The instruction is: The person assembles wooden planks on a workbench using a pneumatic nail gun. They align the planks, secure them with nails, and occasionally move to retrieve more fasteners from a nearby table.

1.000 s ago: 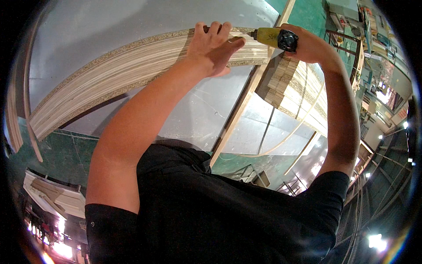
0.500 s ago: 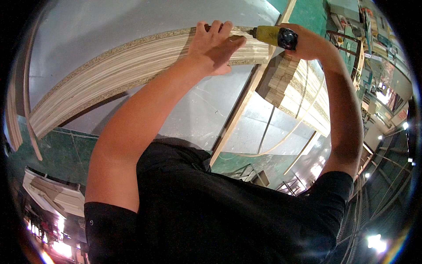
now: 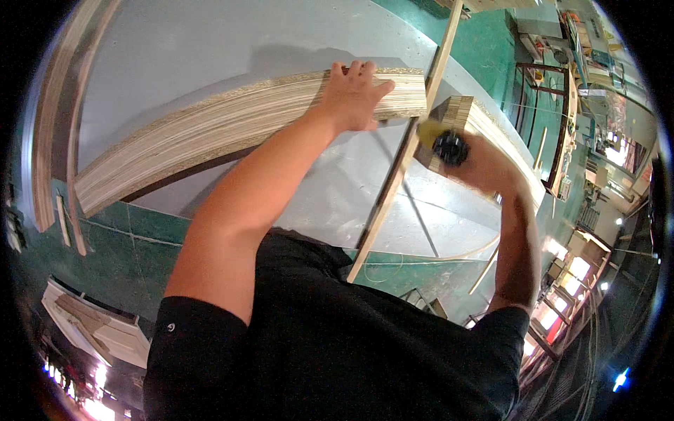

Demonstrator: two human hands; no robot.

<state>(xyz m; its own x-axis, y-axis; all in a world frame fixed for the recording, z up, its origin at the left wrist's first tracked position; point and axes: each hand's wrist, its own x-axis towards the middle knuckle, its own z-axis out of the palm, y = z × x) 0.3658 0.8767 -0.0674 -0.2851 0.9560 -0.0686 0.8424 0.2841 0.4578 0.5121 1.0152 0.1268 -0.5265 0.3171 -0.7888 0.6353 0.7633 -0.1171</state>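
Head view: the largest thing is the grey tabletop [image 3: 210, 63], a broad, smooth, matt sheet with faint scuffs, running far and left. Across it lies a long curved stack of laminated wood strips [image 3: 232, 130], bowed like an arch, its side showing many thin pale layers and its upper edge rough and chip-flecked. The cut end of this stack stands square near the middle, just beside a straight pale wooden batten [image 3: 393, 182] that crosses the tabletop from near to far. To the right of the batten a second curved laminated piece [image 3: 505, 151] sweeps away, its end grain banded in the same way. A green floor [image 3: 126, 245] shows below the tabletop's near edge.

The left hand [image 3: 354, 95] lies flat on top of the stack close to its cut end, fingers spread over the far edge, pressing rather than clasping. The right hand [image 3: 484, 165] is clenched around a small yellow and black tool [image 3: 442, 144], held just right of the batten, level with the second piece's end; its kind is too blurred to tell.

Judging from this, the work goes best with the left palm bearing straight down, so the springy layers stay flush at the end, and with the fingers kept clear of the cut face while the tool is brought up squarely to it.
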